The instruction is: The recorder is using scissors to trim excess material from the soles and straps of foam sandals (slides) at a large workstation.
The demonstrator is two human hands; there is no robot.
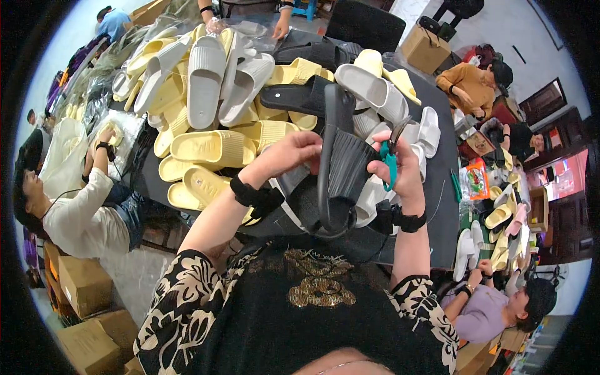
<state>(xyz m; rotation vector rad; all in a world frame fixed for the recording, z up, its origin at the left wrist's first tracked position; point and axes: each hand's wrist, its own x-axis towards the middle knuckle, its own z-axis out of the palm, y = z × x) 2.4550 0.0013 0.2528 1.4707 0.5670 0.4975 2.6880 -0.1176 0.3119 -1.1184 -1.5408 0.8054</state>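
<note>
My left hand (289,154) grips the upper left edge of a black ribbed slide sandal (340,169), which stands on edge above my lap. On the sandal's right side, my right hand (400,167) holds a pair of teal-handled scissors (390,156), their blades pointing up, and its fingers also touch the sandal. Both wrists wear black bands.
A dark table (441,181) carries a heap of yellow slides (212,147), grey slides (206,78) and black slides (300,97). One person sits at the left (81,212), another at lower right (487,306), others further right and behind. Cardboard boxes (84,284) stand at lower left.
</note>
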